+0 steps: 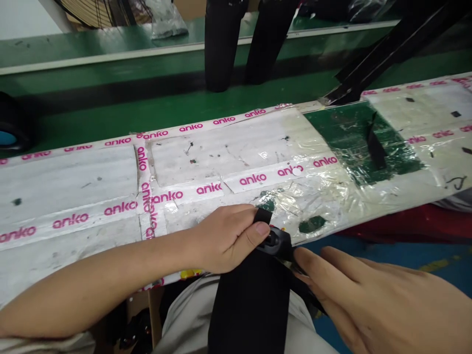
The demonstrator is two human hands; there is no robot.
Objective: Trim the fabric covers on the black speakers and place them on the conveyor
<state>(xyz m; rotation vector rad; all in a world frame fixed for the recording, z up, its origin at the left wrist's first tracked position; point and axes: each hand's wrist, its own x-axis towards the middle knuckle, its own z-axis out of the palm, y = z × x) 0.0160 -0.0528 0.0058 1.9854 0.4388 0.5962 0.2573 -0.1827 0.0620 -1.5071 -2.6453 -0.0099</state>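
A black plastic buckle (276, 241) sits at the table's near edge, above my lap. My left hand (230, 238) is closed on a narrow black strap (263, 215) at the buckle's left side, its thumb against the buckle. Right of the buckle, my right hand (368, 295) has its fingers together on something dark beside it; what it grips is mostly hidden. A wide black fabric piece (250, 305) hangs from below the buckle over my lap.
The work surface (214, 157) is covered with white sheets and pink-lettered tape. A green bench (110, 93) runs behind it, with black padded parts (223, 49) hanging over it. A black strip (375, 145) lies at right; a wheel (13, 125) stands far left.
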